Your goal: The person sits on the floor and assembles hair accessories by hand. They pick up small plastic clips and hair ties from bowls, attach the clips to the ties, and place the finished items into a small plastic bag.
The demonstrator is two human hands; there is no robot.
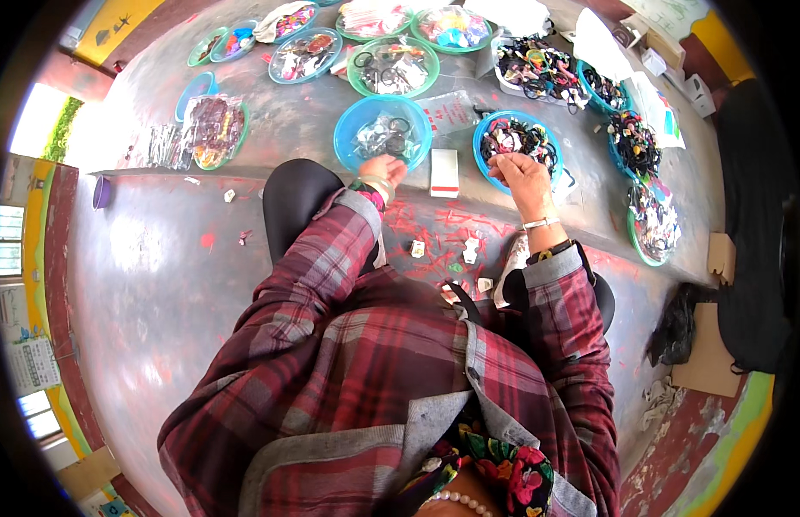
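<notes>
My left hand point(384, 170) is over the near rim of a blue plastic basin point(341, 142); its fingers look loosely bent and apart, with nothing visible in them. Inside that basin lie clear plastic packets point(388, 136) with dark rings. My right hand point(522, 179) hovers at the near left side of a second blue basin point(480, 129), which holds a heap of mostly black hair ties point(519, 138). Its fingertips are pinched together; whatever they hold is too small to make out. Between the basins stands a white box point(445, 172) with a red end.
More basins of small goods, such as a green basin point(430, 82), fill the raised ledge behind. Hair ties point(538, 67) are heaped at the back right. A purple cup point(102, 193) stands at left. Small carded pieces point(471, 251) litter the floor between my feet.
</notes>
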